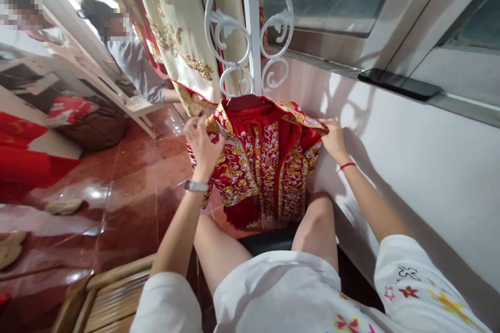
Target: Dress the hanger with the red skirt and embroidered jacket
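Note:
A red jacket (238, 161) with dense gold and silver embroidery hangs in front of me on a hanger (244, 98), over a red pleated garment (242, 213). My left hand (205, 145), with a watch on the wrist, is bent around the jacket's left shoulder; thumb and fingers are curved, and the fingertips are partly hidden. At the other side my right hand (332, 138) pinches the jacket's embroidered edge near the right shoulder and pulls that front panel out sideways. A red cord circles my right wrist.
A white scrollwork metal stand (252, 26) holds the hanger, with cream and gold cloth (175, 26) behind. A white wall (410, 156) runs close on the right, below a sill with a black phone-like object (398, 84). Two people sit at the left. A bamboo seat (117, 296) stands at lower left.

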Demonstrator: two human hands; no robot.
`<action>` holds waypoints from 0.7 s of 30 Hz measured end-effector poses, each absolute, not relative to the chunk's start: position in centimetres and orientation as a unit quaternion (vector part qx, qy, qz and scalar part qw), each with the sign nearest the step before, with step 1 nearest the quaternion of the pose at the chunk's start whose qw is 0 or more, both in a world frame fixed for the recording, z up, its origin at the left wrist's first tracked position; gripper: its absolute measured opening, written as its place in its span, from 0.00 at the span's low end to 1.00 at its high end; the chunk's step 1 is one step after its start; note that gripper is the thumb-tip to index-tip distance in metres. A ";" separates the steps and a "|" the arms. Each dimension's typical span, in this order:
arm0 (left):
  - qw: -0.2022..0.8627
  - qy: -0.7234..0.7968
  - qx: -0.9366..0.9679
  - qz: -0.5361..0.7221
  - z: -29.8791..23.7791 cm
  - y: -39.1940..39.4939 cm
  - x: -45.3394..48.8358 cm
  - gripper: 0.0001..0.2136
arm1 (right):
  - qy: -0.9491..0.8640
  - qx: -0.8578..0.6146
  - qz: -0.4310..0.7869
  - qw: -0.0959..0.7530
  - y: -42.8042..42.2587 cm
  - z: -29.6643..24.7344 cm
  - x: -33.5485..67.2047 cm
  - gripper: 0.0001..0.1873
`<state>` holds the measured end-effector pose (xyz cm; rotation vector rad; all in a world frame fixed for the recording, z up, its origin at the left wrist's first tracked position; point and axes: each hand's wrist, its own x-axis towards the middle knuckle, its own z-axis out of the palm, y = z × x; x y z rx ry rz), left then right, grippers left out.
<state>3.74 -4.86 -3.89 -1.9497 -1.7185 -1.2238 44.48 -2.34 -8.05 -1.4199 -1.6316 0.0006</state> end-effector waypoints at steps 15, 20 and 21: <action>0.142 -0.276 -0.946 -0.090 -5.4 4.1 28.7 0.23 | -0.631 -0.594 -0.062 0.496 -3.7 -6.7 44.0 0.28; 0.011 -0.346 -0.934 -0.082 -5.1 5.3 30.4 0.23 | -0.663 -0.618 -0.101 0.410 -4.5 -6.7 45.5 0.25; -0.011 -0.362 -0.928 -0.093 -4.9 5.6 30.6 0.22 | -0.673 -0.615 -0.095 0.400 -4.7 -6.9 45.7 0.24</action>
